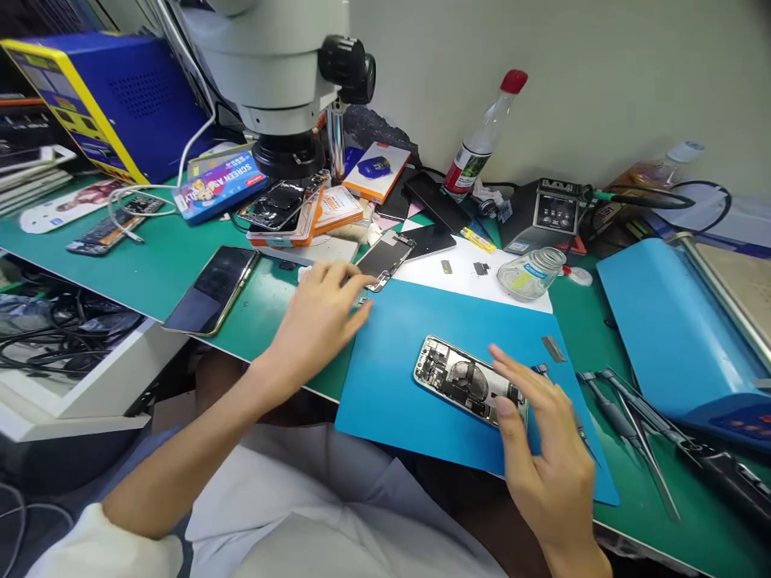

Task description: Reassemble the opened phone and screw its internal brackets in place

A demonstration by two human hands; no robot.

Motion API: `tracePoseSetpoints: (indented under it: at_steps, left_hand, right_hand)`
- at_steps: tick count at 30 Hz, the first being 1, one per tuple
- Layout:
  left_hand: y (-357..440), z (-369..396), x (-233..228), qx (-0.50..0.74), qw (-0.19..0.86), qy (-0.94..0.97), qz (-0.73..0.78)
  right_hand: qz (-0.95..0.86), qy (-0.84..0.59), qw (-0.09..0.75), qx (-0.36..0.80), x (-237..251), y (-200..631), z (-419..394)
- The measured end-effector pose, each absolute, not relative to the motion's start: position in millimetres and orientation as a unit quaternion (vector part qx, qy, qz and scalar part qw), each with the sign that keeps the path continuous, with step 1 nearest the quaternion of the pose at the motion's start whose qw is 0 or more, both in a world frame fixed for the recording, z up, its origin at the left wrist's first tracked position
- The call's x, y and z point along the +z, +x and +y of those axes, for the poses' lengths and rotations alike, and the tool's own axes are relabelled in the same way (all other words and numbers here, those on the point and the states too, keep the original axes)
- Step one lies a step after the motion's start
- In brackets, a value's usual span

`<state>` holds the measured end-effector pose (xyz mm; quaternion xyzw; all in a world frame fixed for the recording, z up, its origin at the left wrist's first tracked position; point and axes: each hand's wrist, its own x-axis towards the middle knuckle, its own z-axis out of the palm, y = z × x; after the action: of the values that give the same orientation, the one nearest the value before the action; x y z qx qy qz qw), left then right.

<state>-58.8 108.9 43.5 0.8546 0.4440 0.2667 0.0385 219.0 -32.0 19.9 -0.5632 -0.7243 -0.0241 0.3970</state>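
Landmark: an opened phone (467, 384), its back off and its insides showing, lay on a blue mat (397, 377) on the green tabletop (157, 265).
Right hand (542, 449): rested at the near right end of the opened phone, its fingers (506, 365) spread loosely over that end; grip open, nothing clasped.
Left hand (319, 317): lay well to the far left of the opened phone, at the mat's far left corner, fingertips just beside a detached screen panel (389, 258); grip slack and open, holding nothing.
Beyond the phone: a small glass jar (533, 273) lay tilted on a white sheet (482, 277).
Right of the phone: tweezers (638, 425) lay on the tabletop.
Far left of the phone: a dark phone (212, 289) lay face up near the tabletop's edge.
Above the far left: a microscope (283, 72) hung over the tabletop.
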Motion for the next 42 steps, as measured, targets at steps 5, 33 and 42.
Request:
tracePoseSetpoints:
  at_steps: [5, 33, 42]
  left_hand:
    - [-77.3, 121.4, 35.3, 0.232, 0.065, 0.858, 0.454]
    - [21.6, 80.8, 48.1, 0.082, 0.13, 0.971, 0.182]
    - [9.1, 70.0, 46.2, 0.097, 0.09, 0.968, 0.214]
  right_hand:
    - [-0.654, -0.579, 0.48, -0.083, 8.0, 231.5, -57.2]
    - [-0.422, -0.681, 0.599, 0.005, -3.5, 200.4, -106.2]
    - [-0.462, -0.673, 0.568, 0.101, 9.4, 200.6, -99.9]
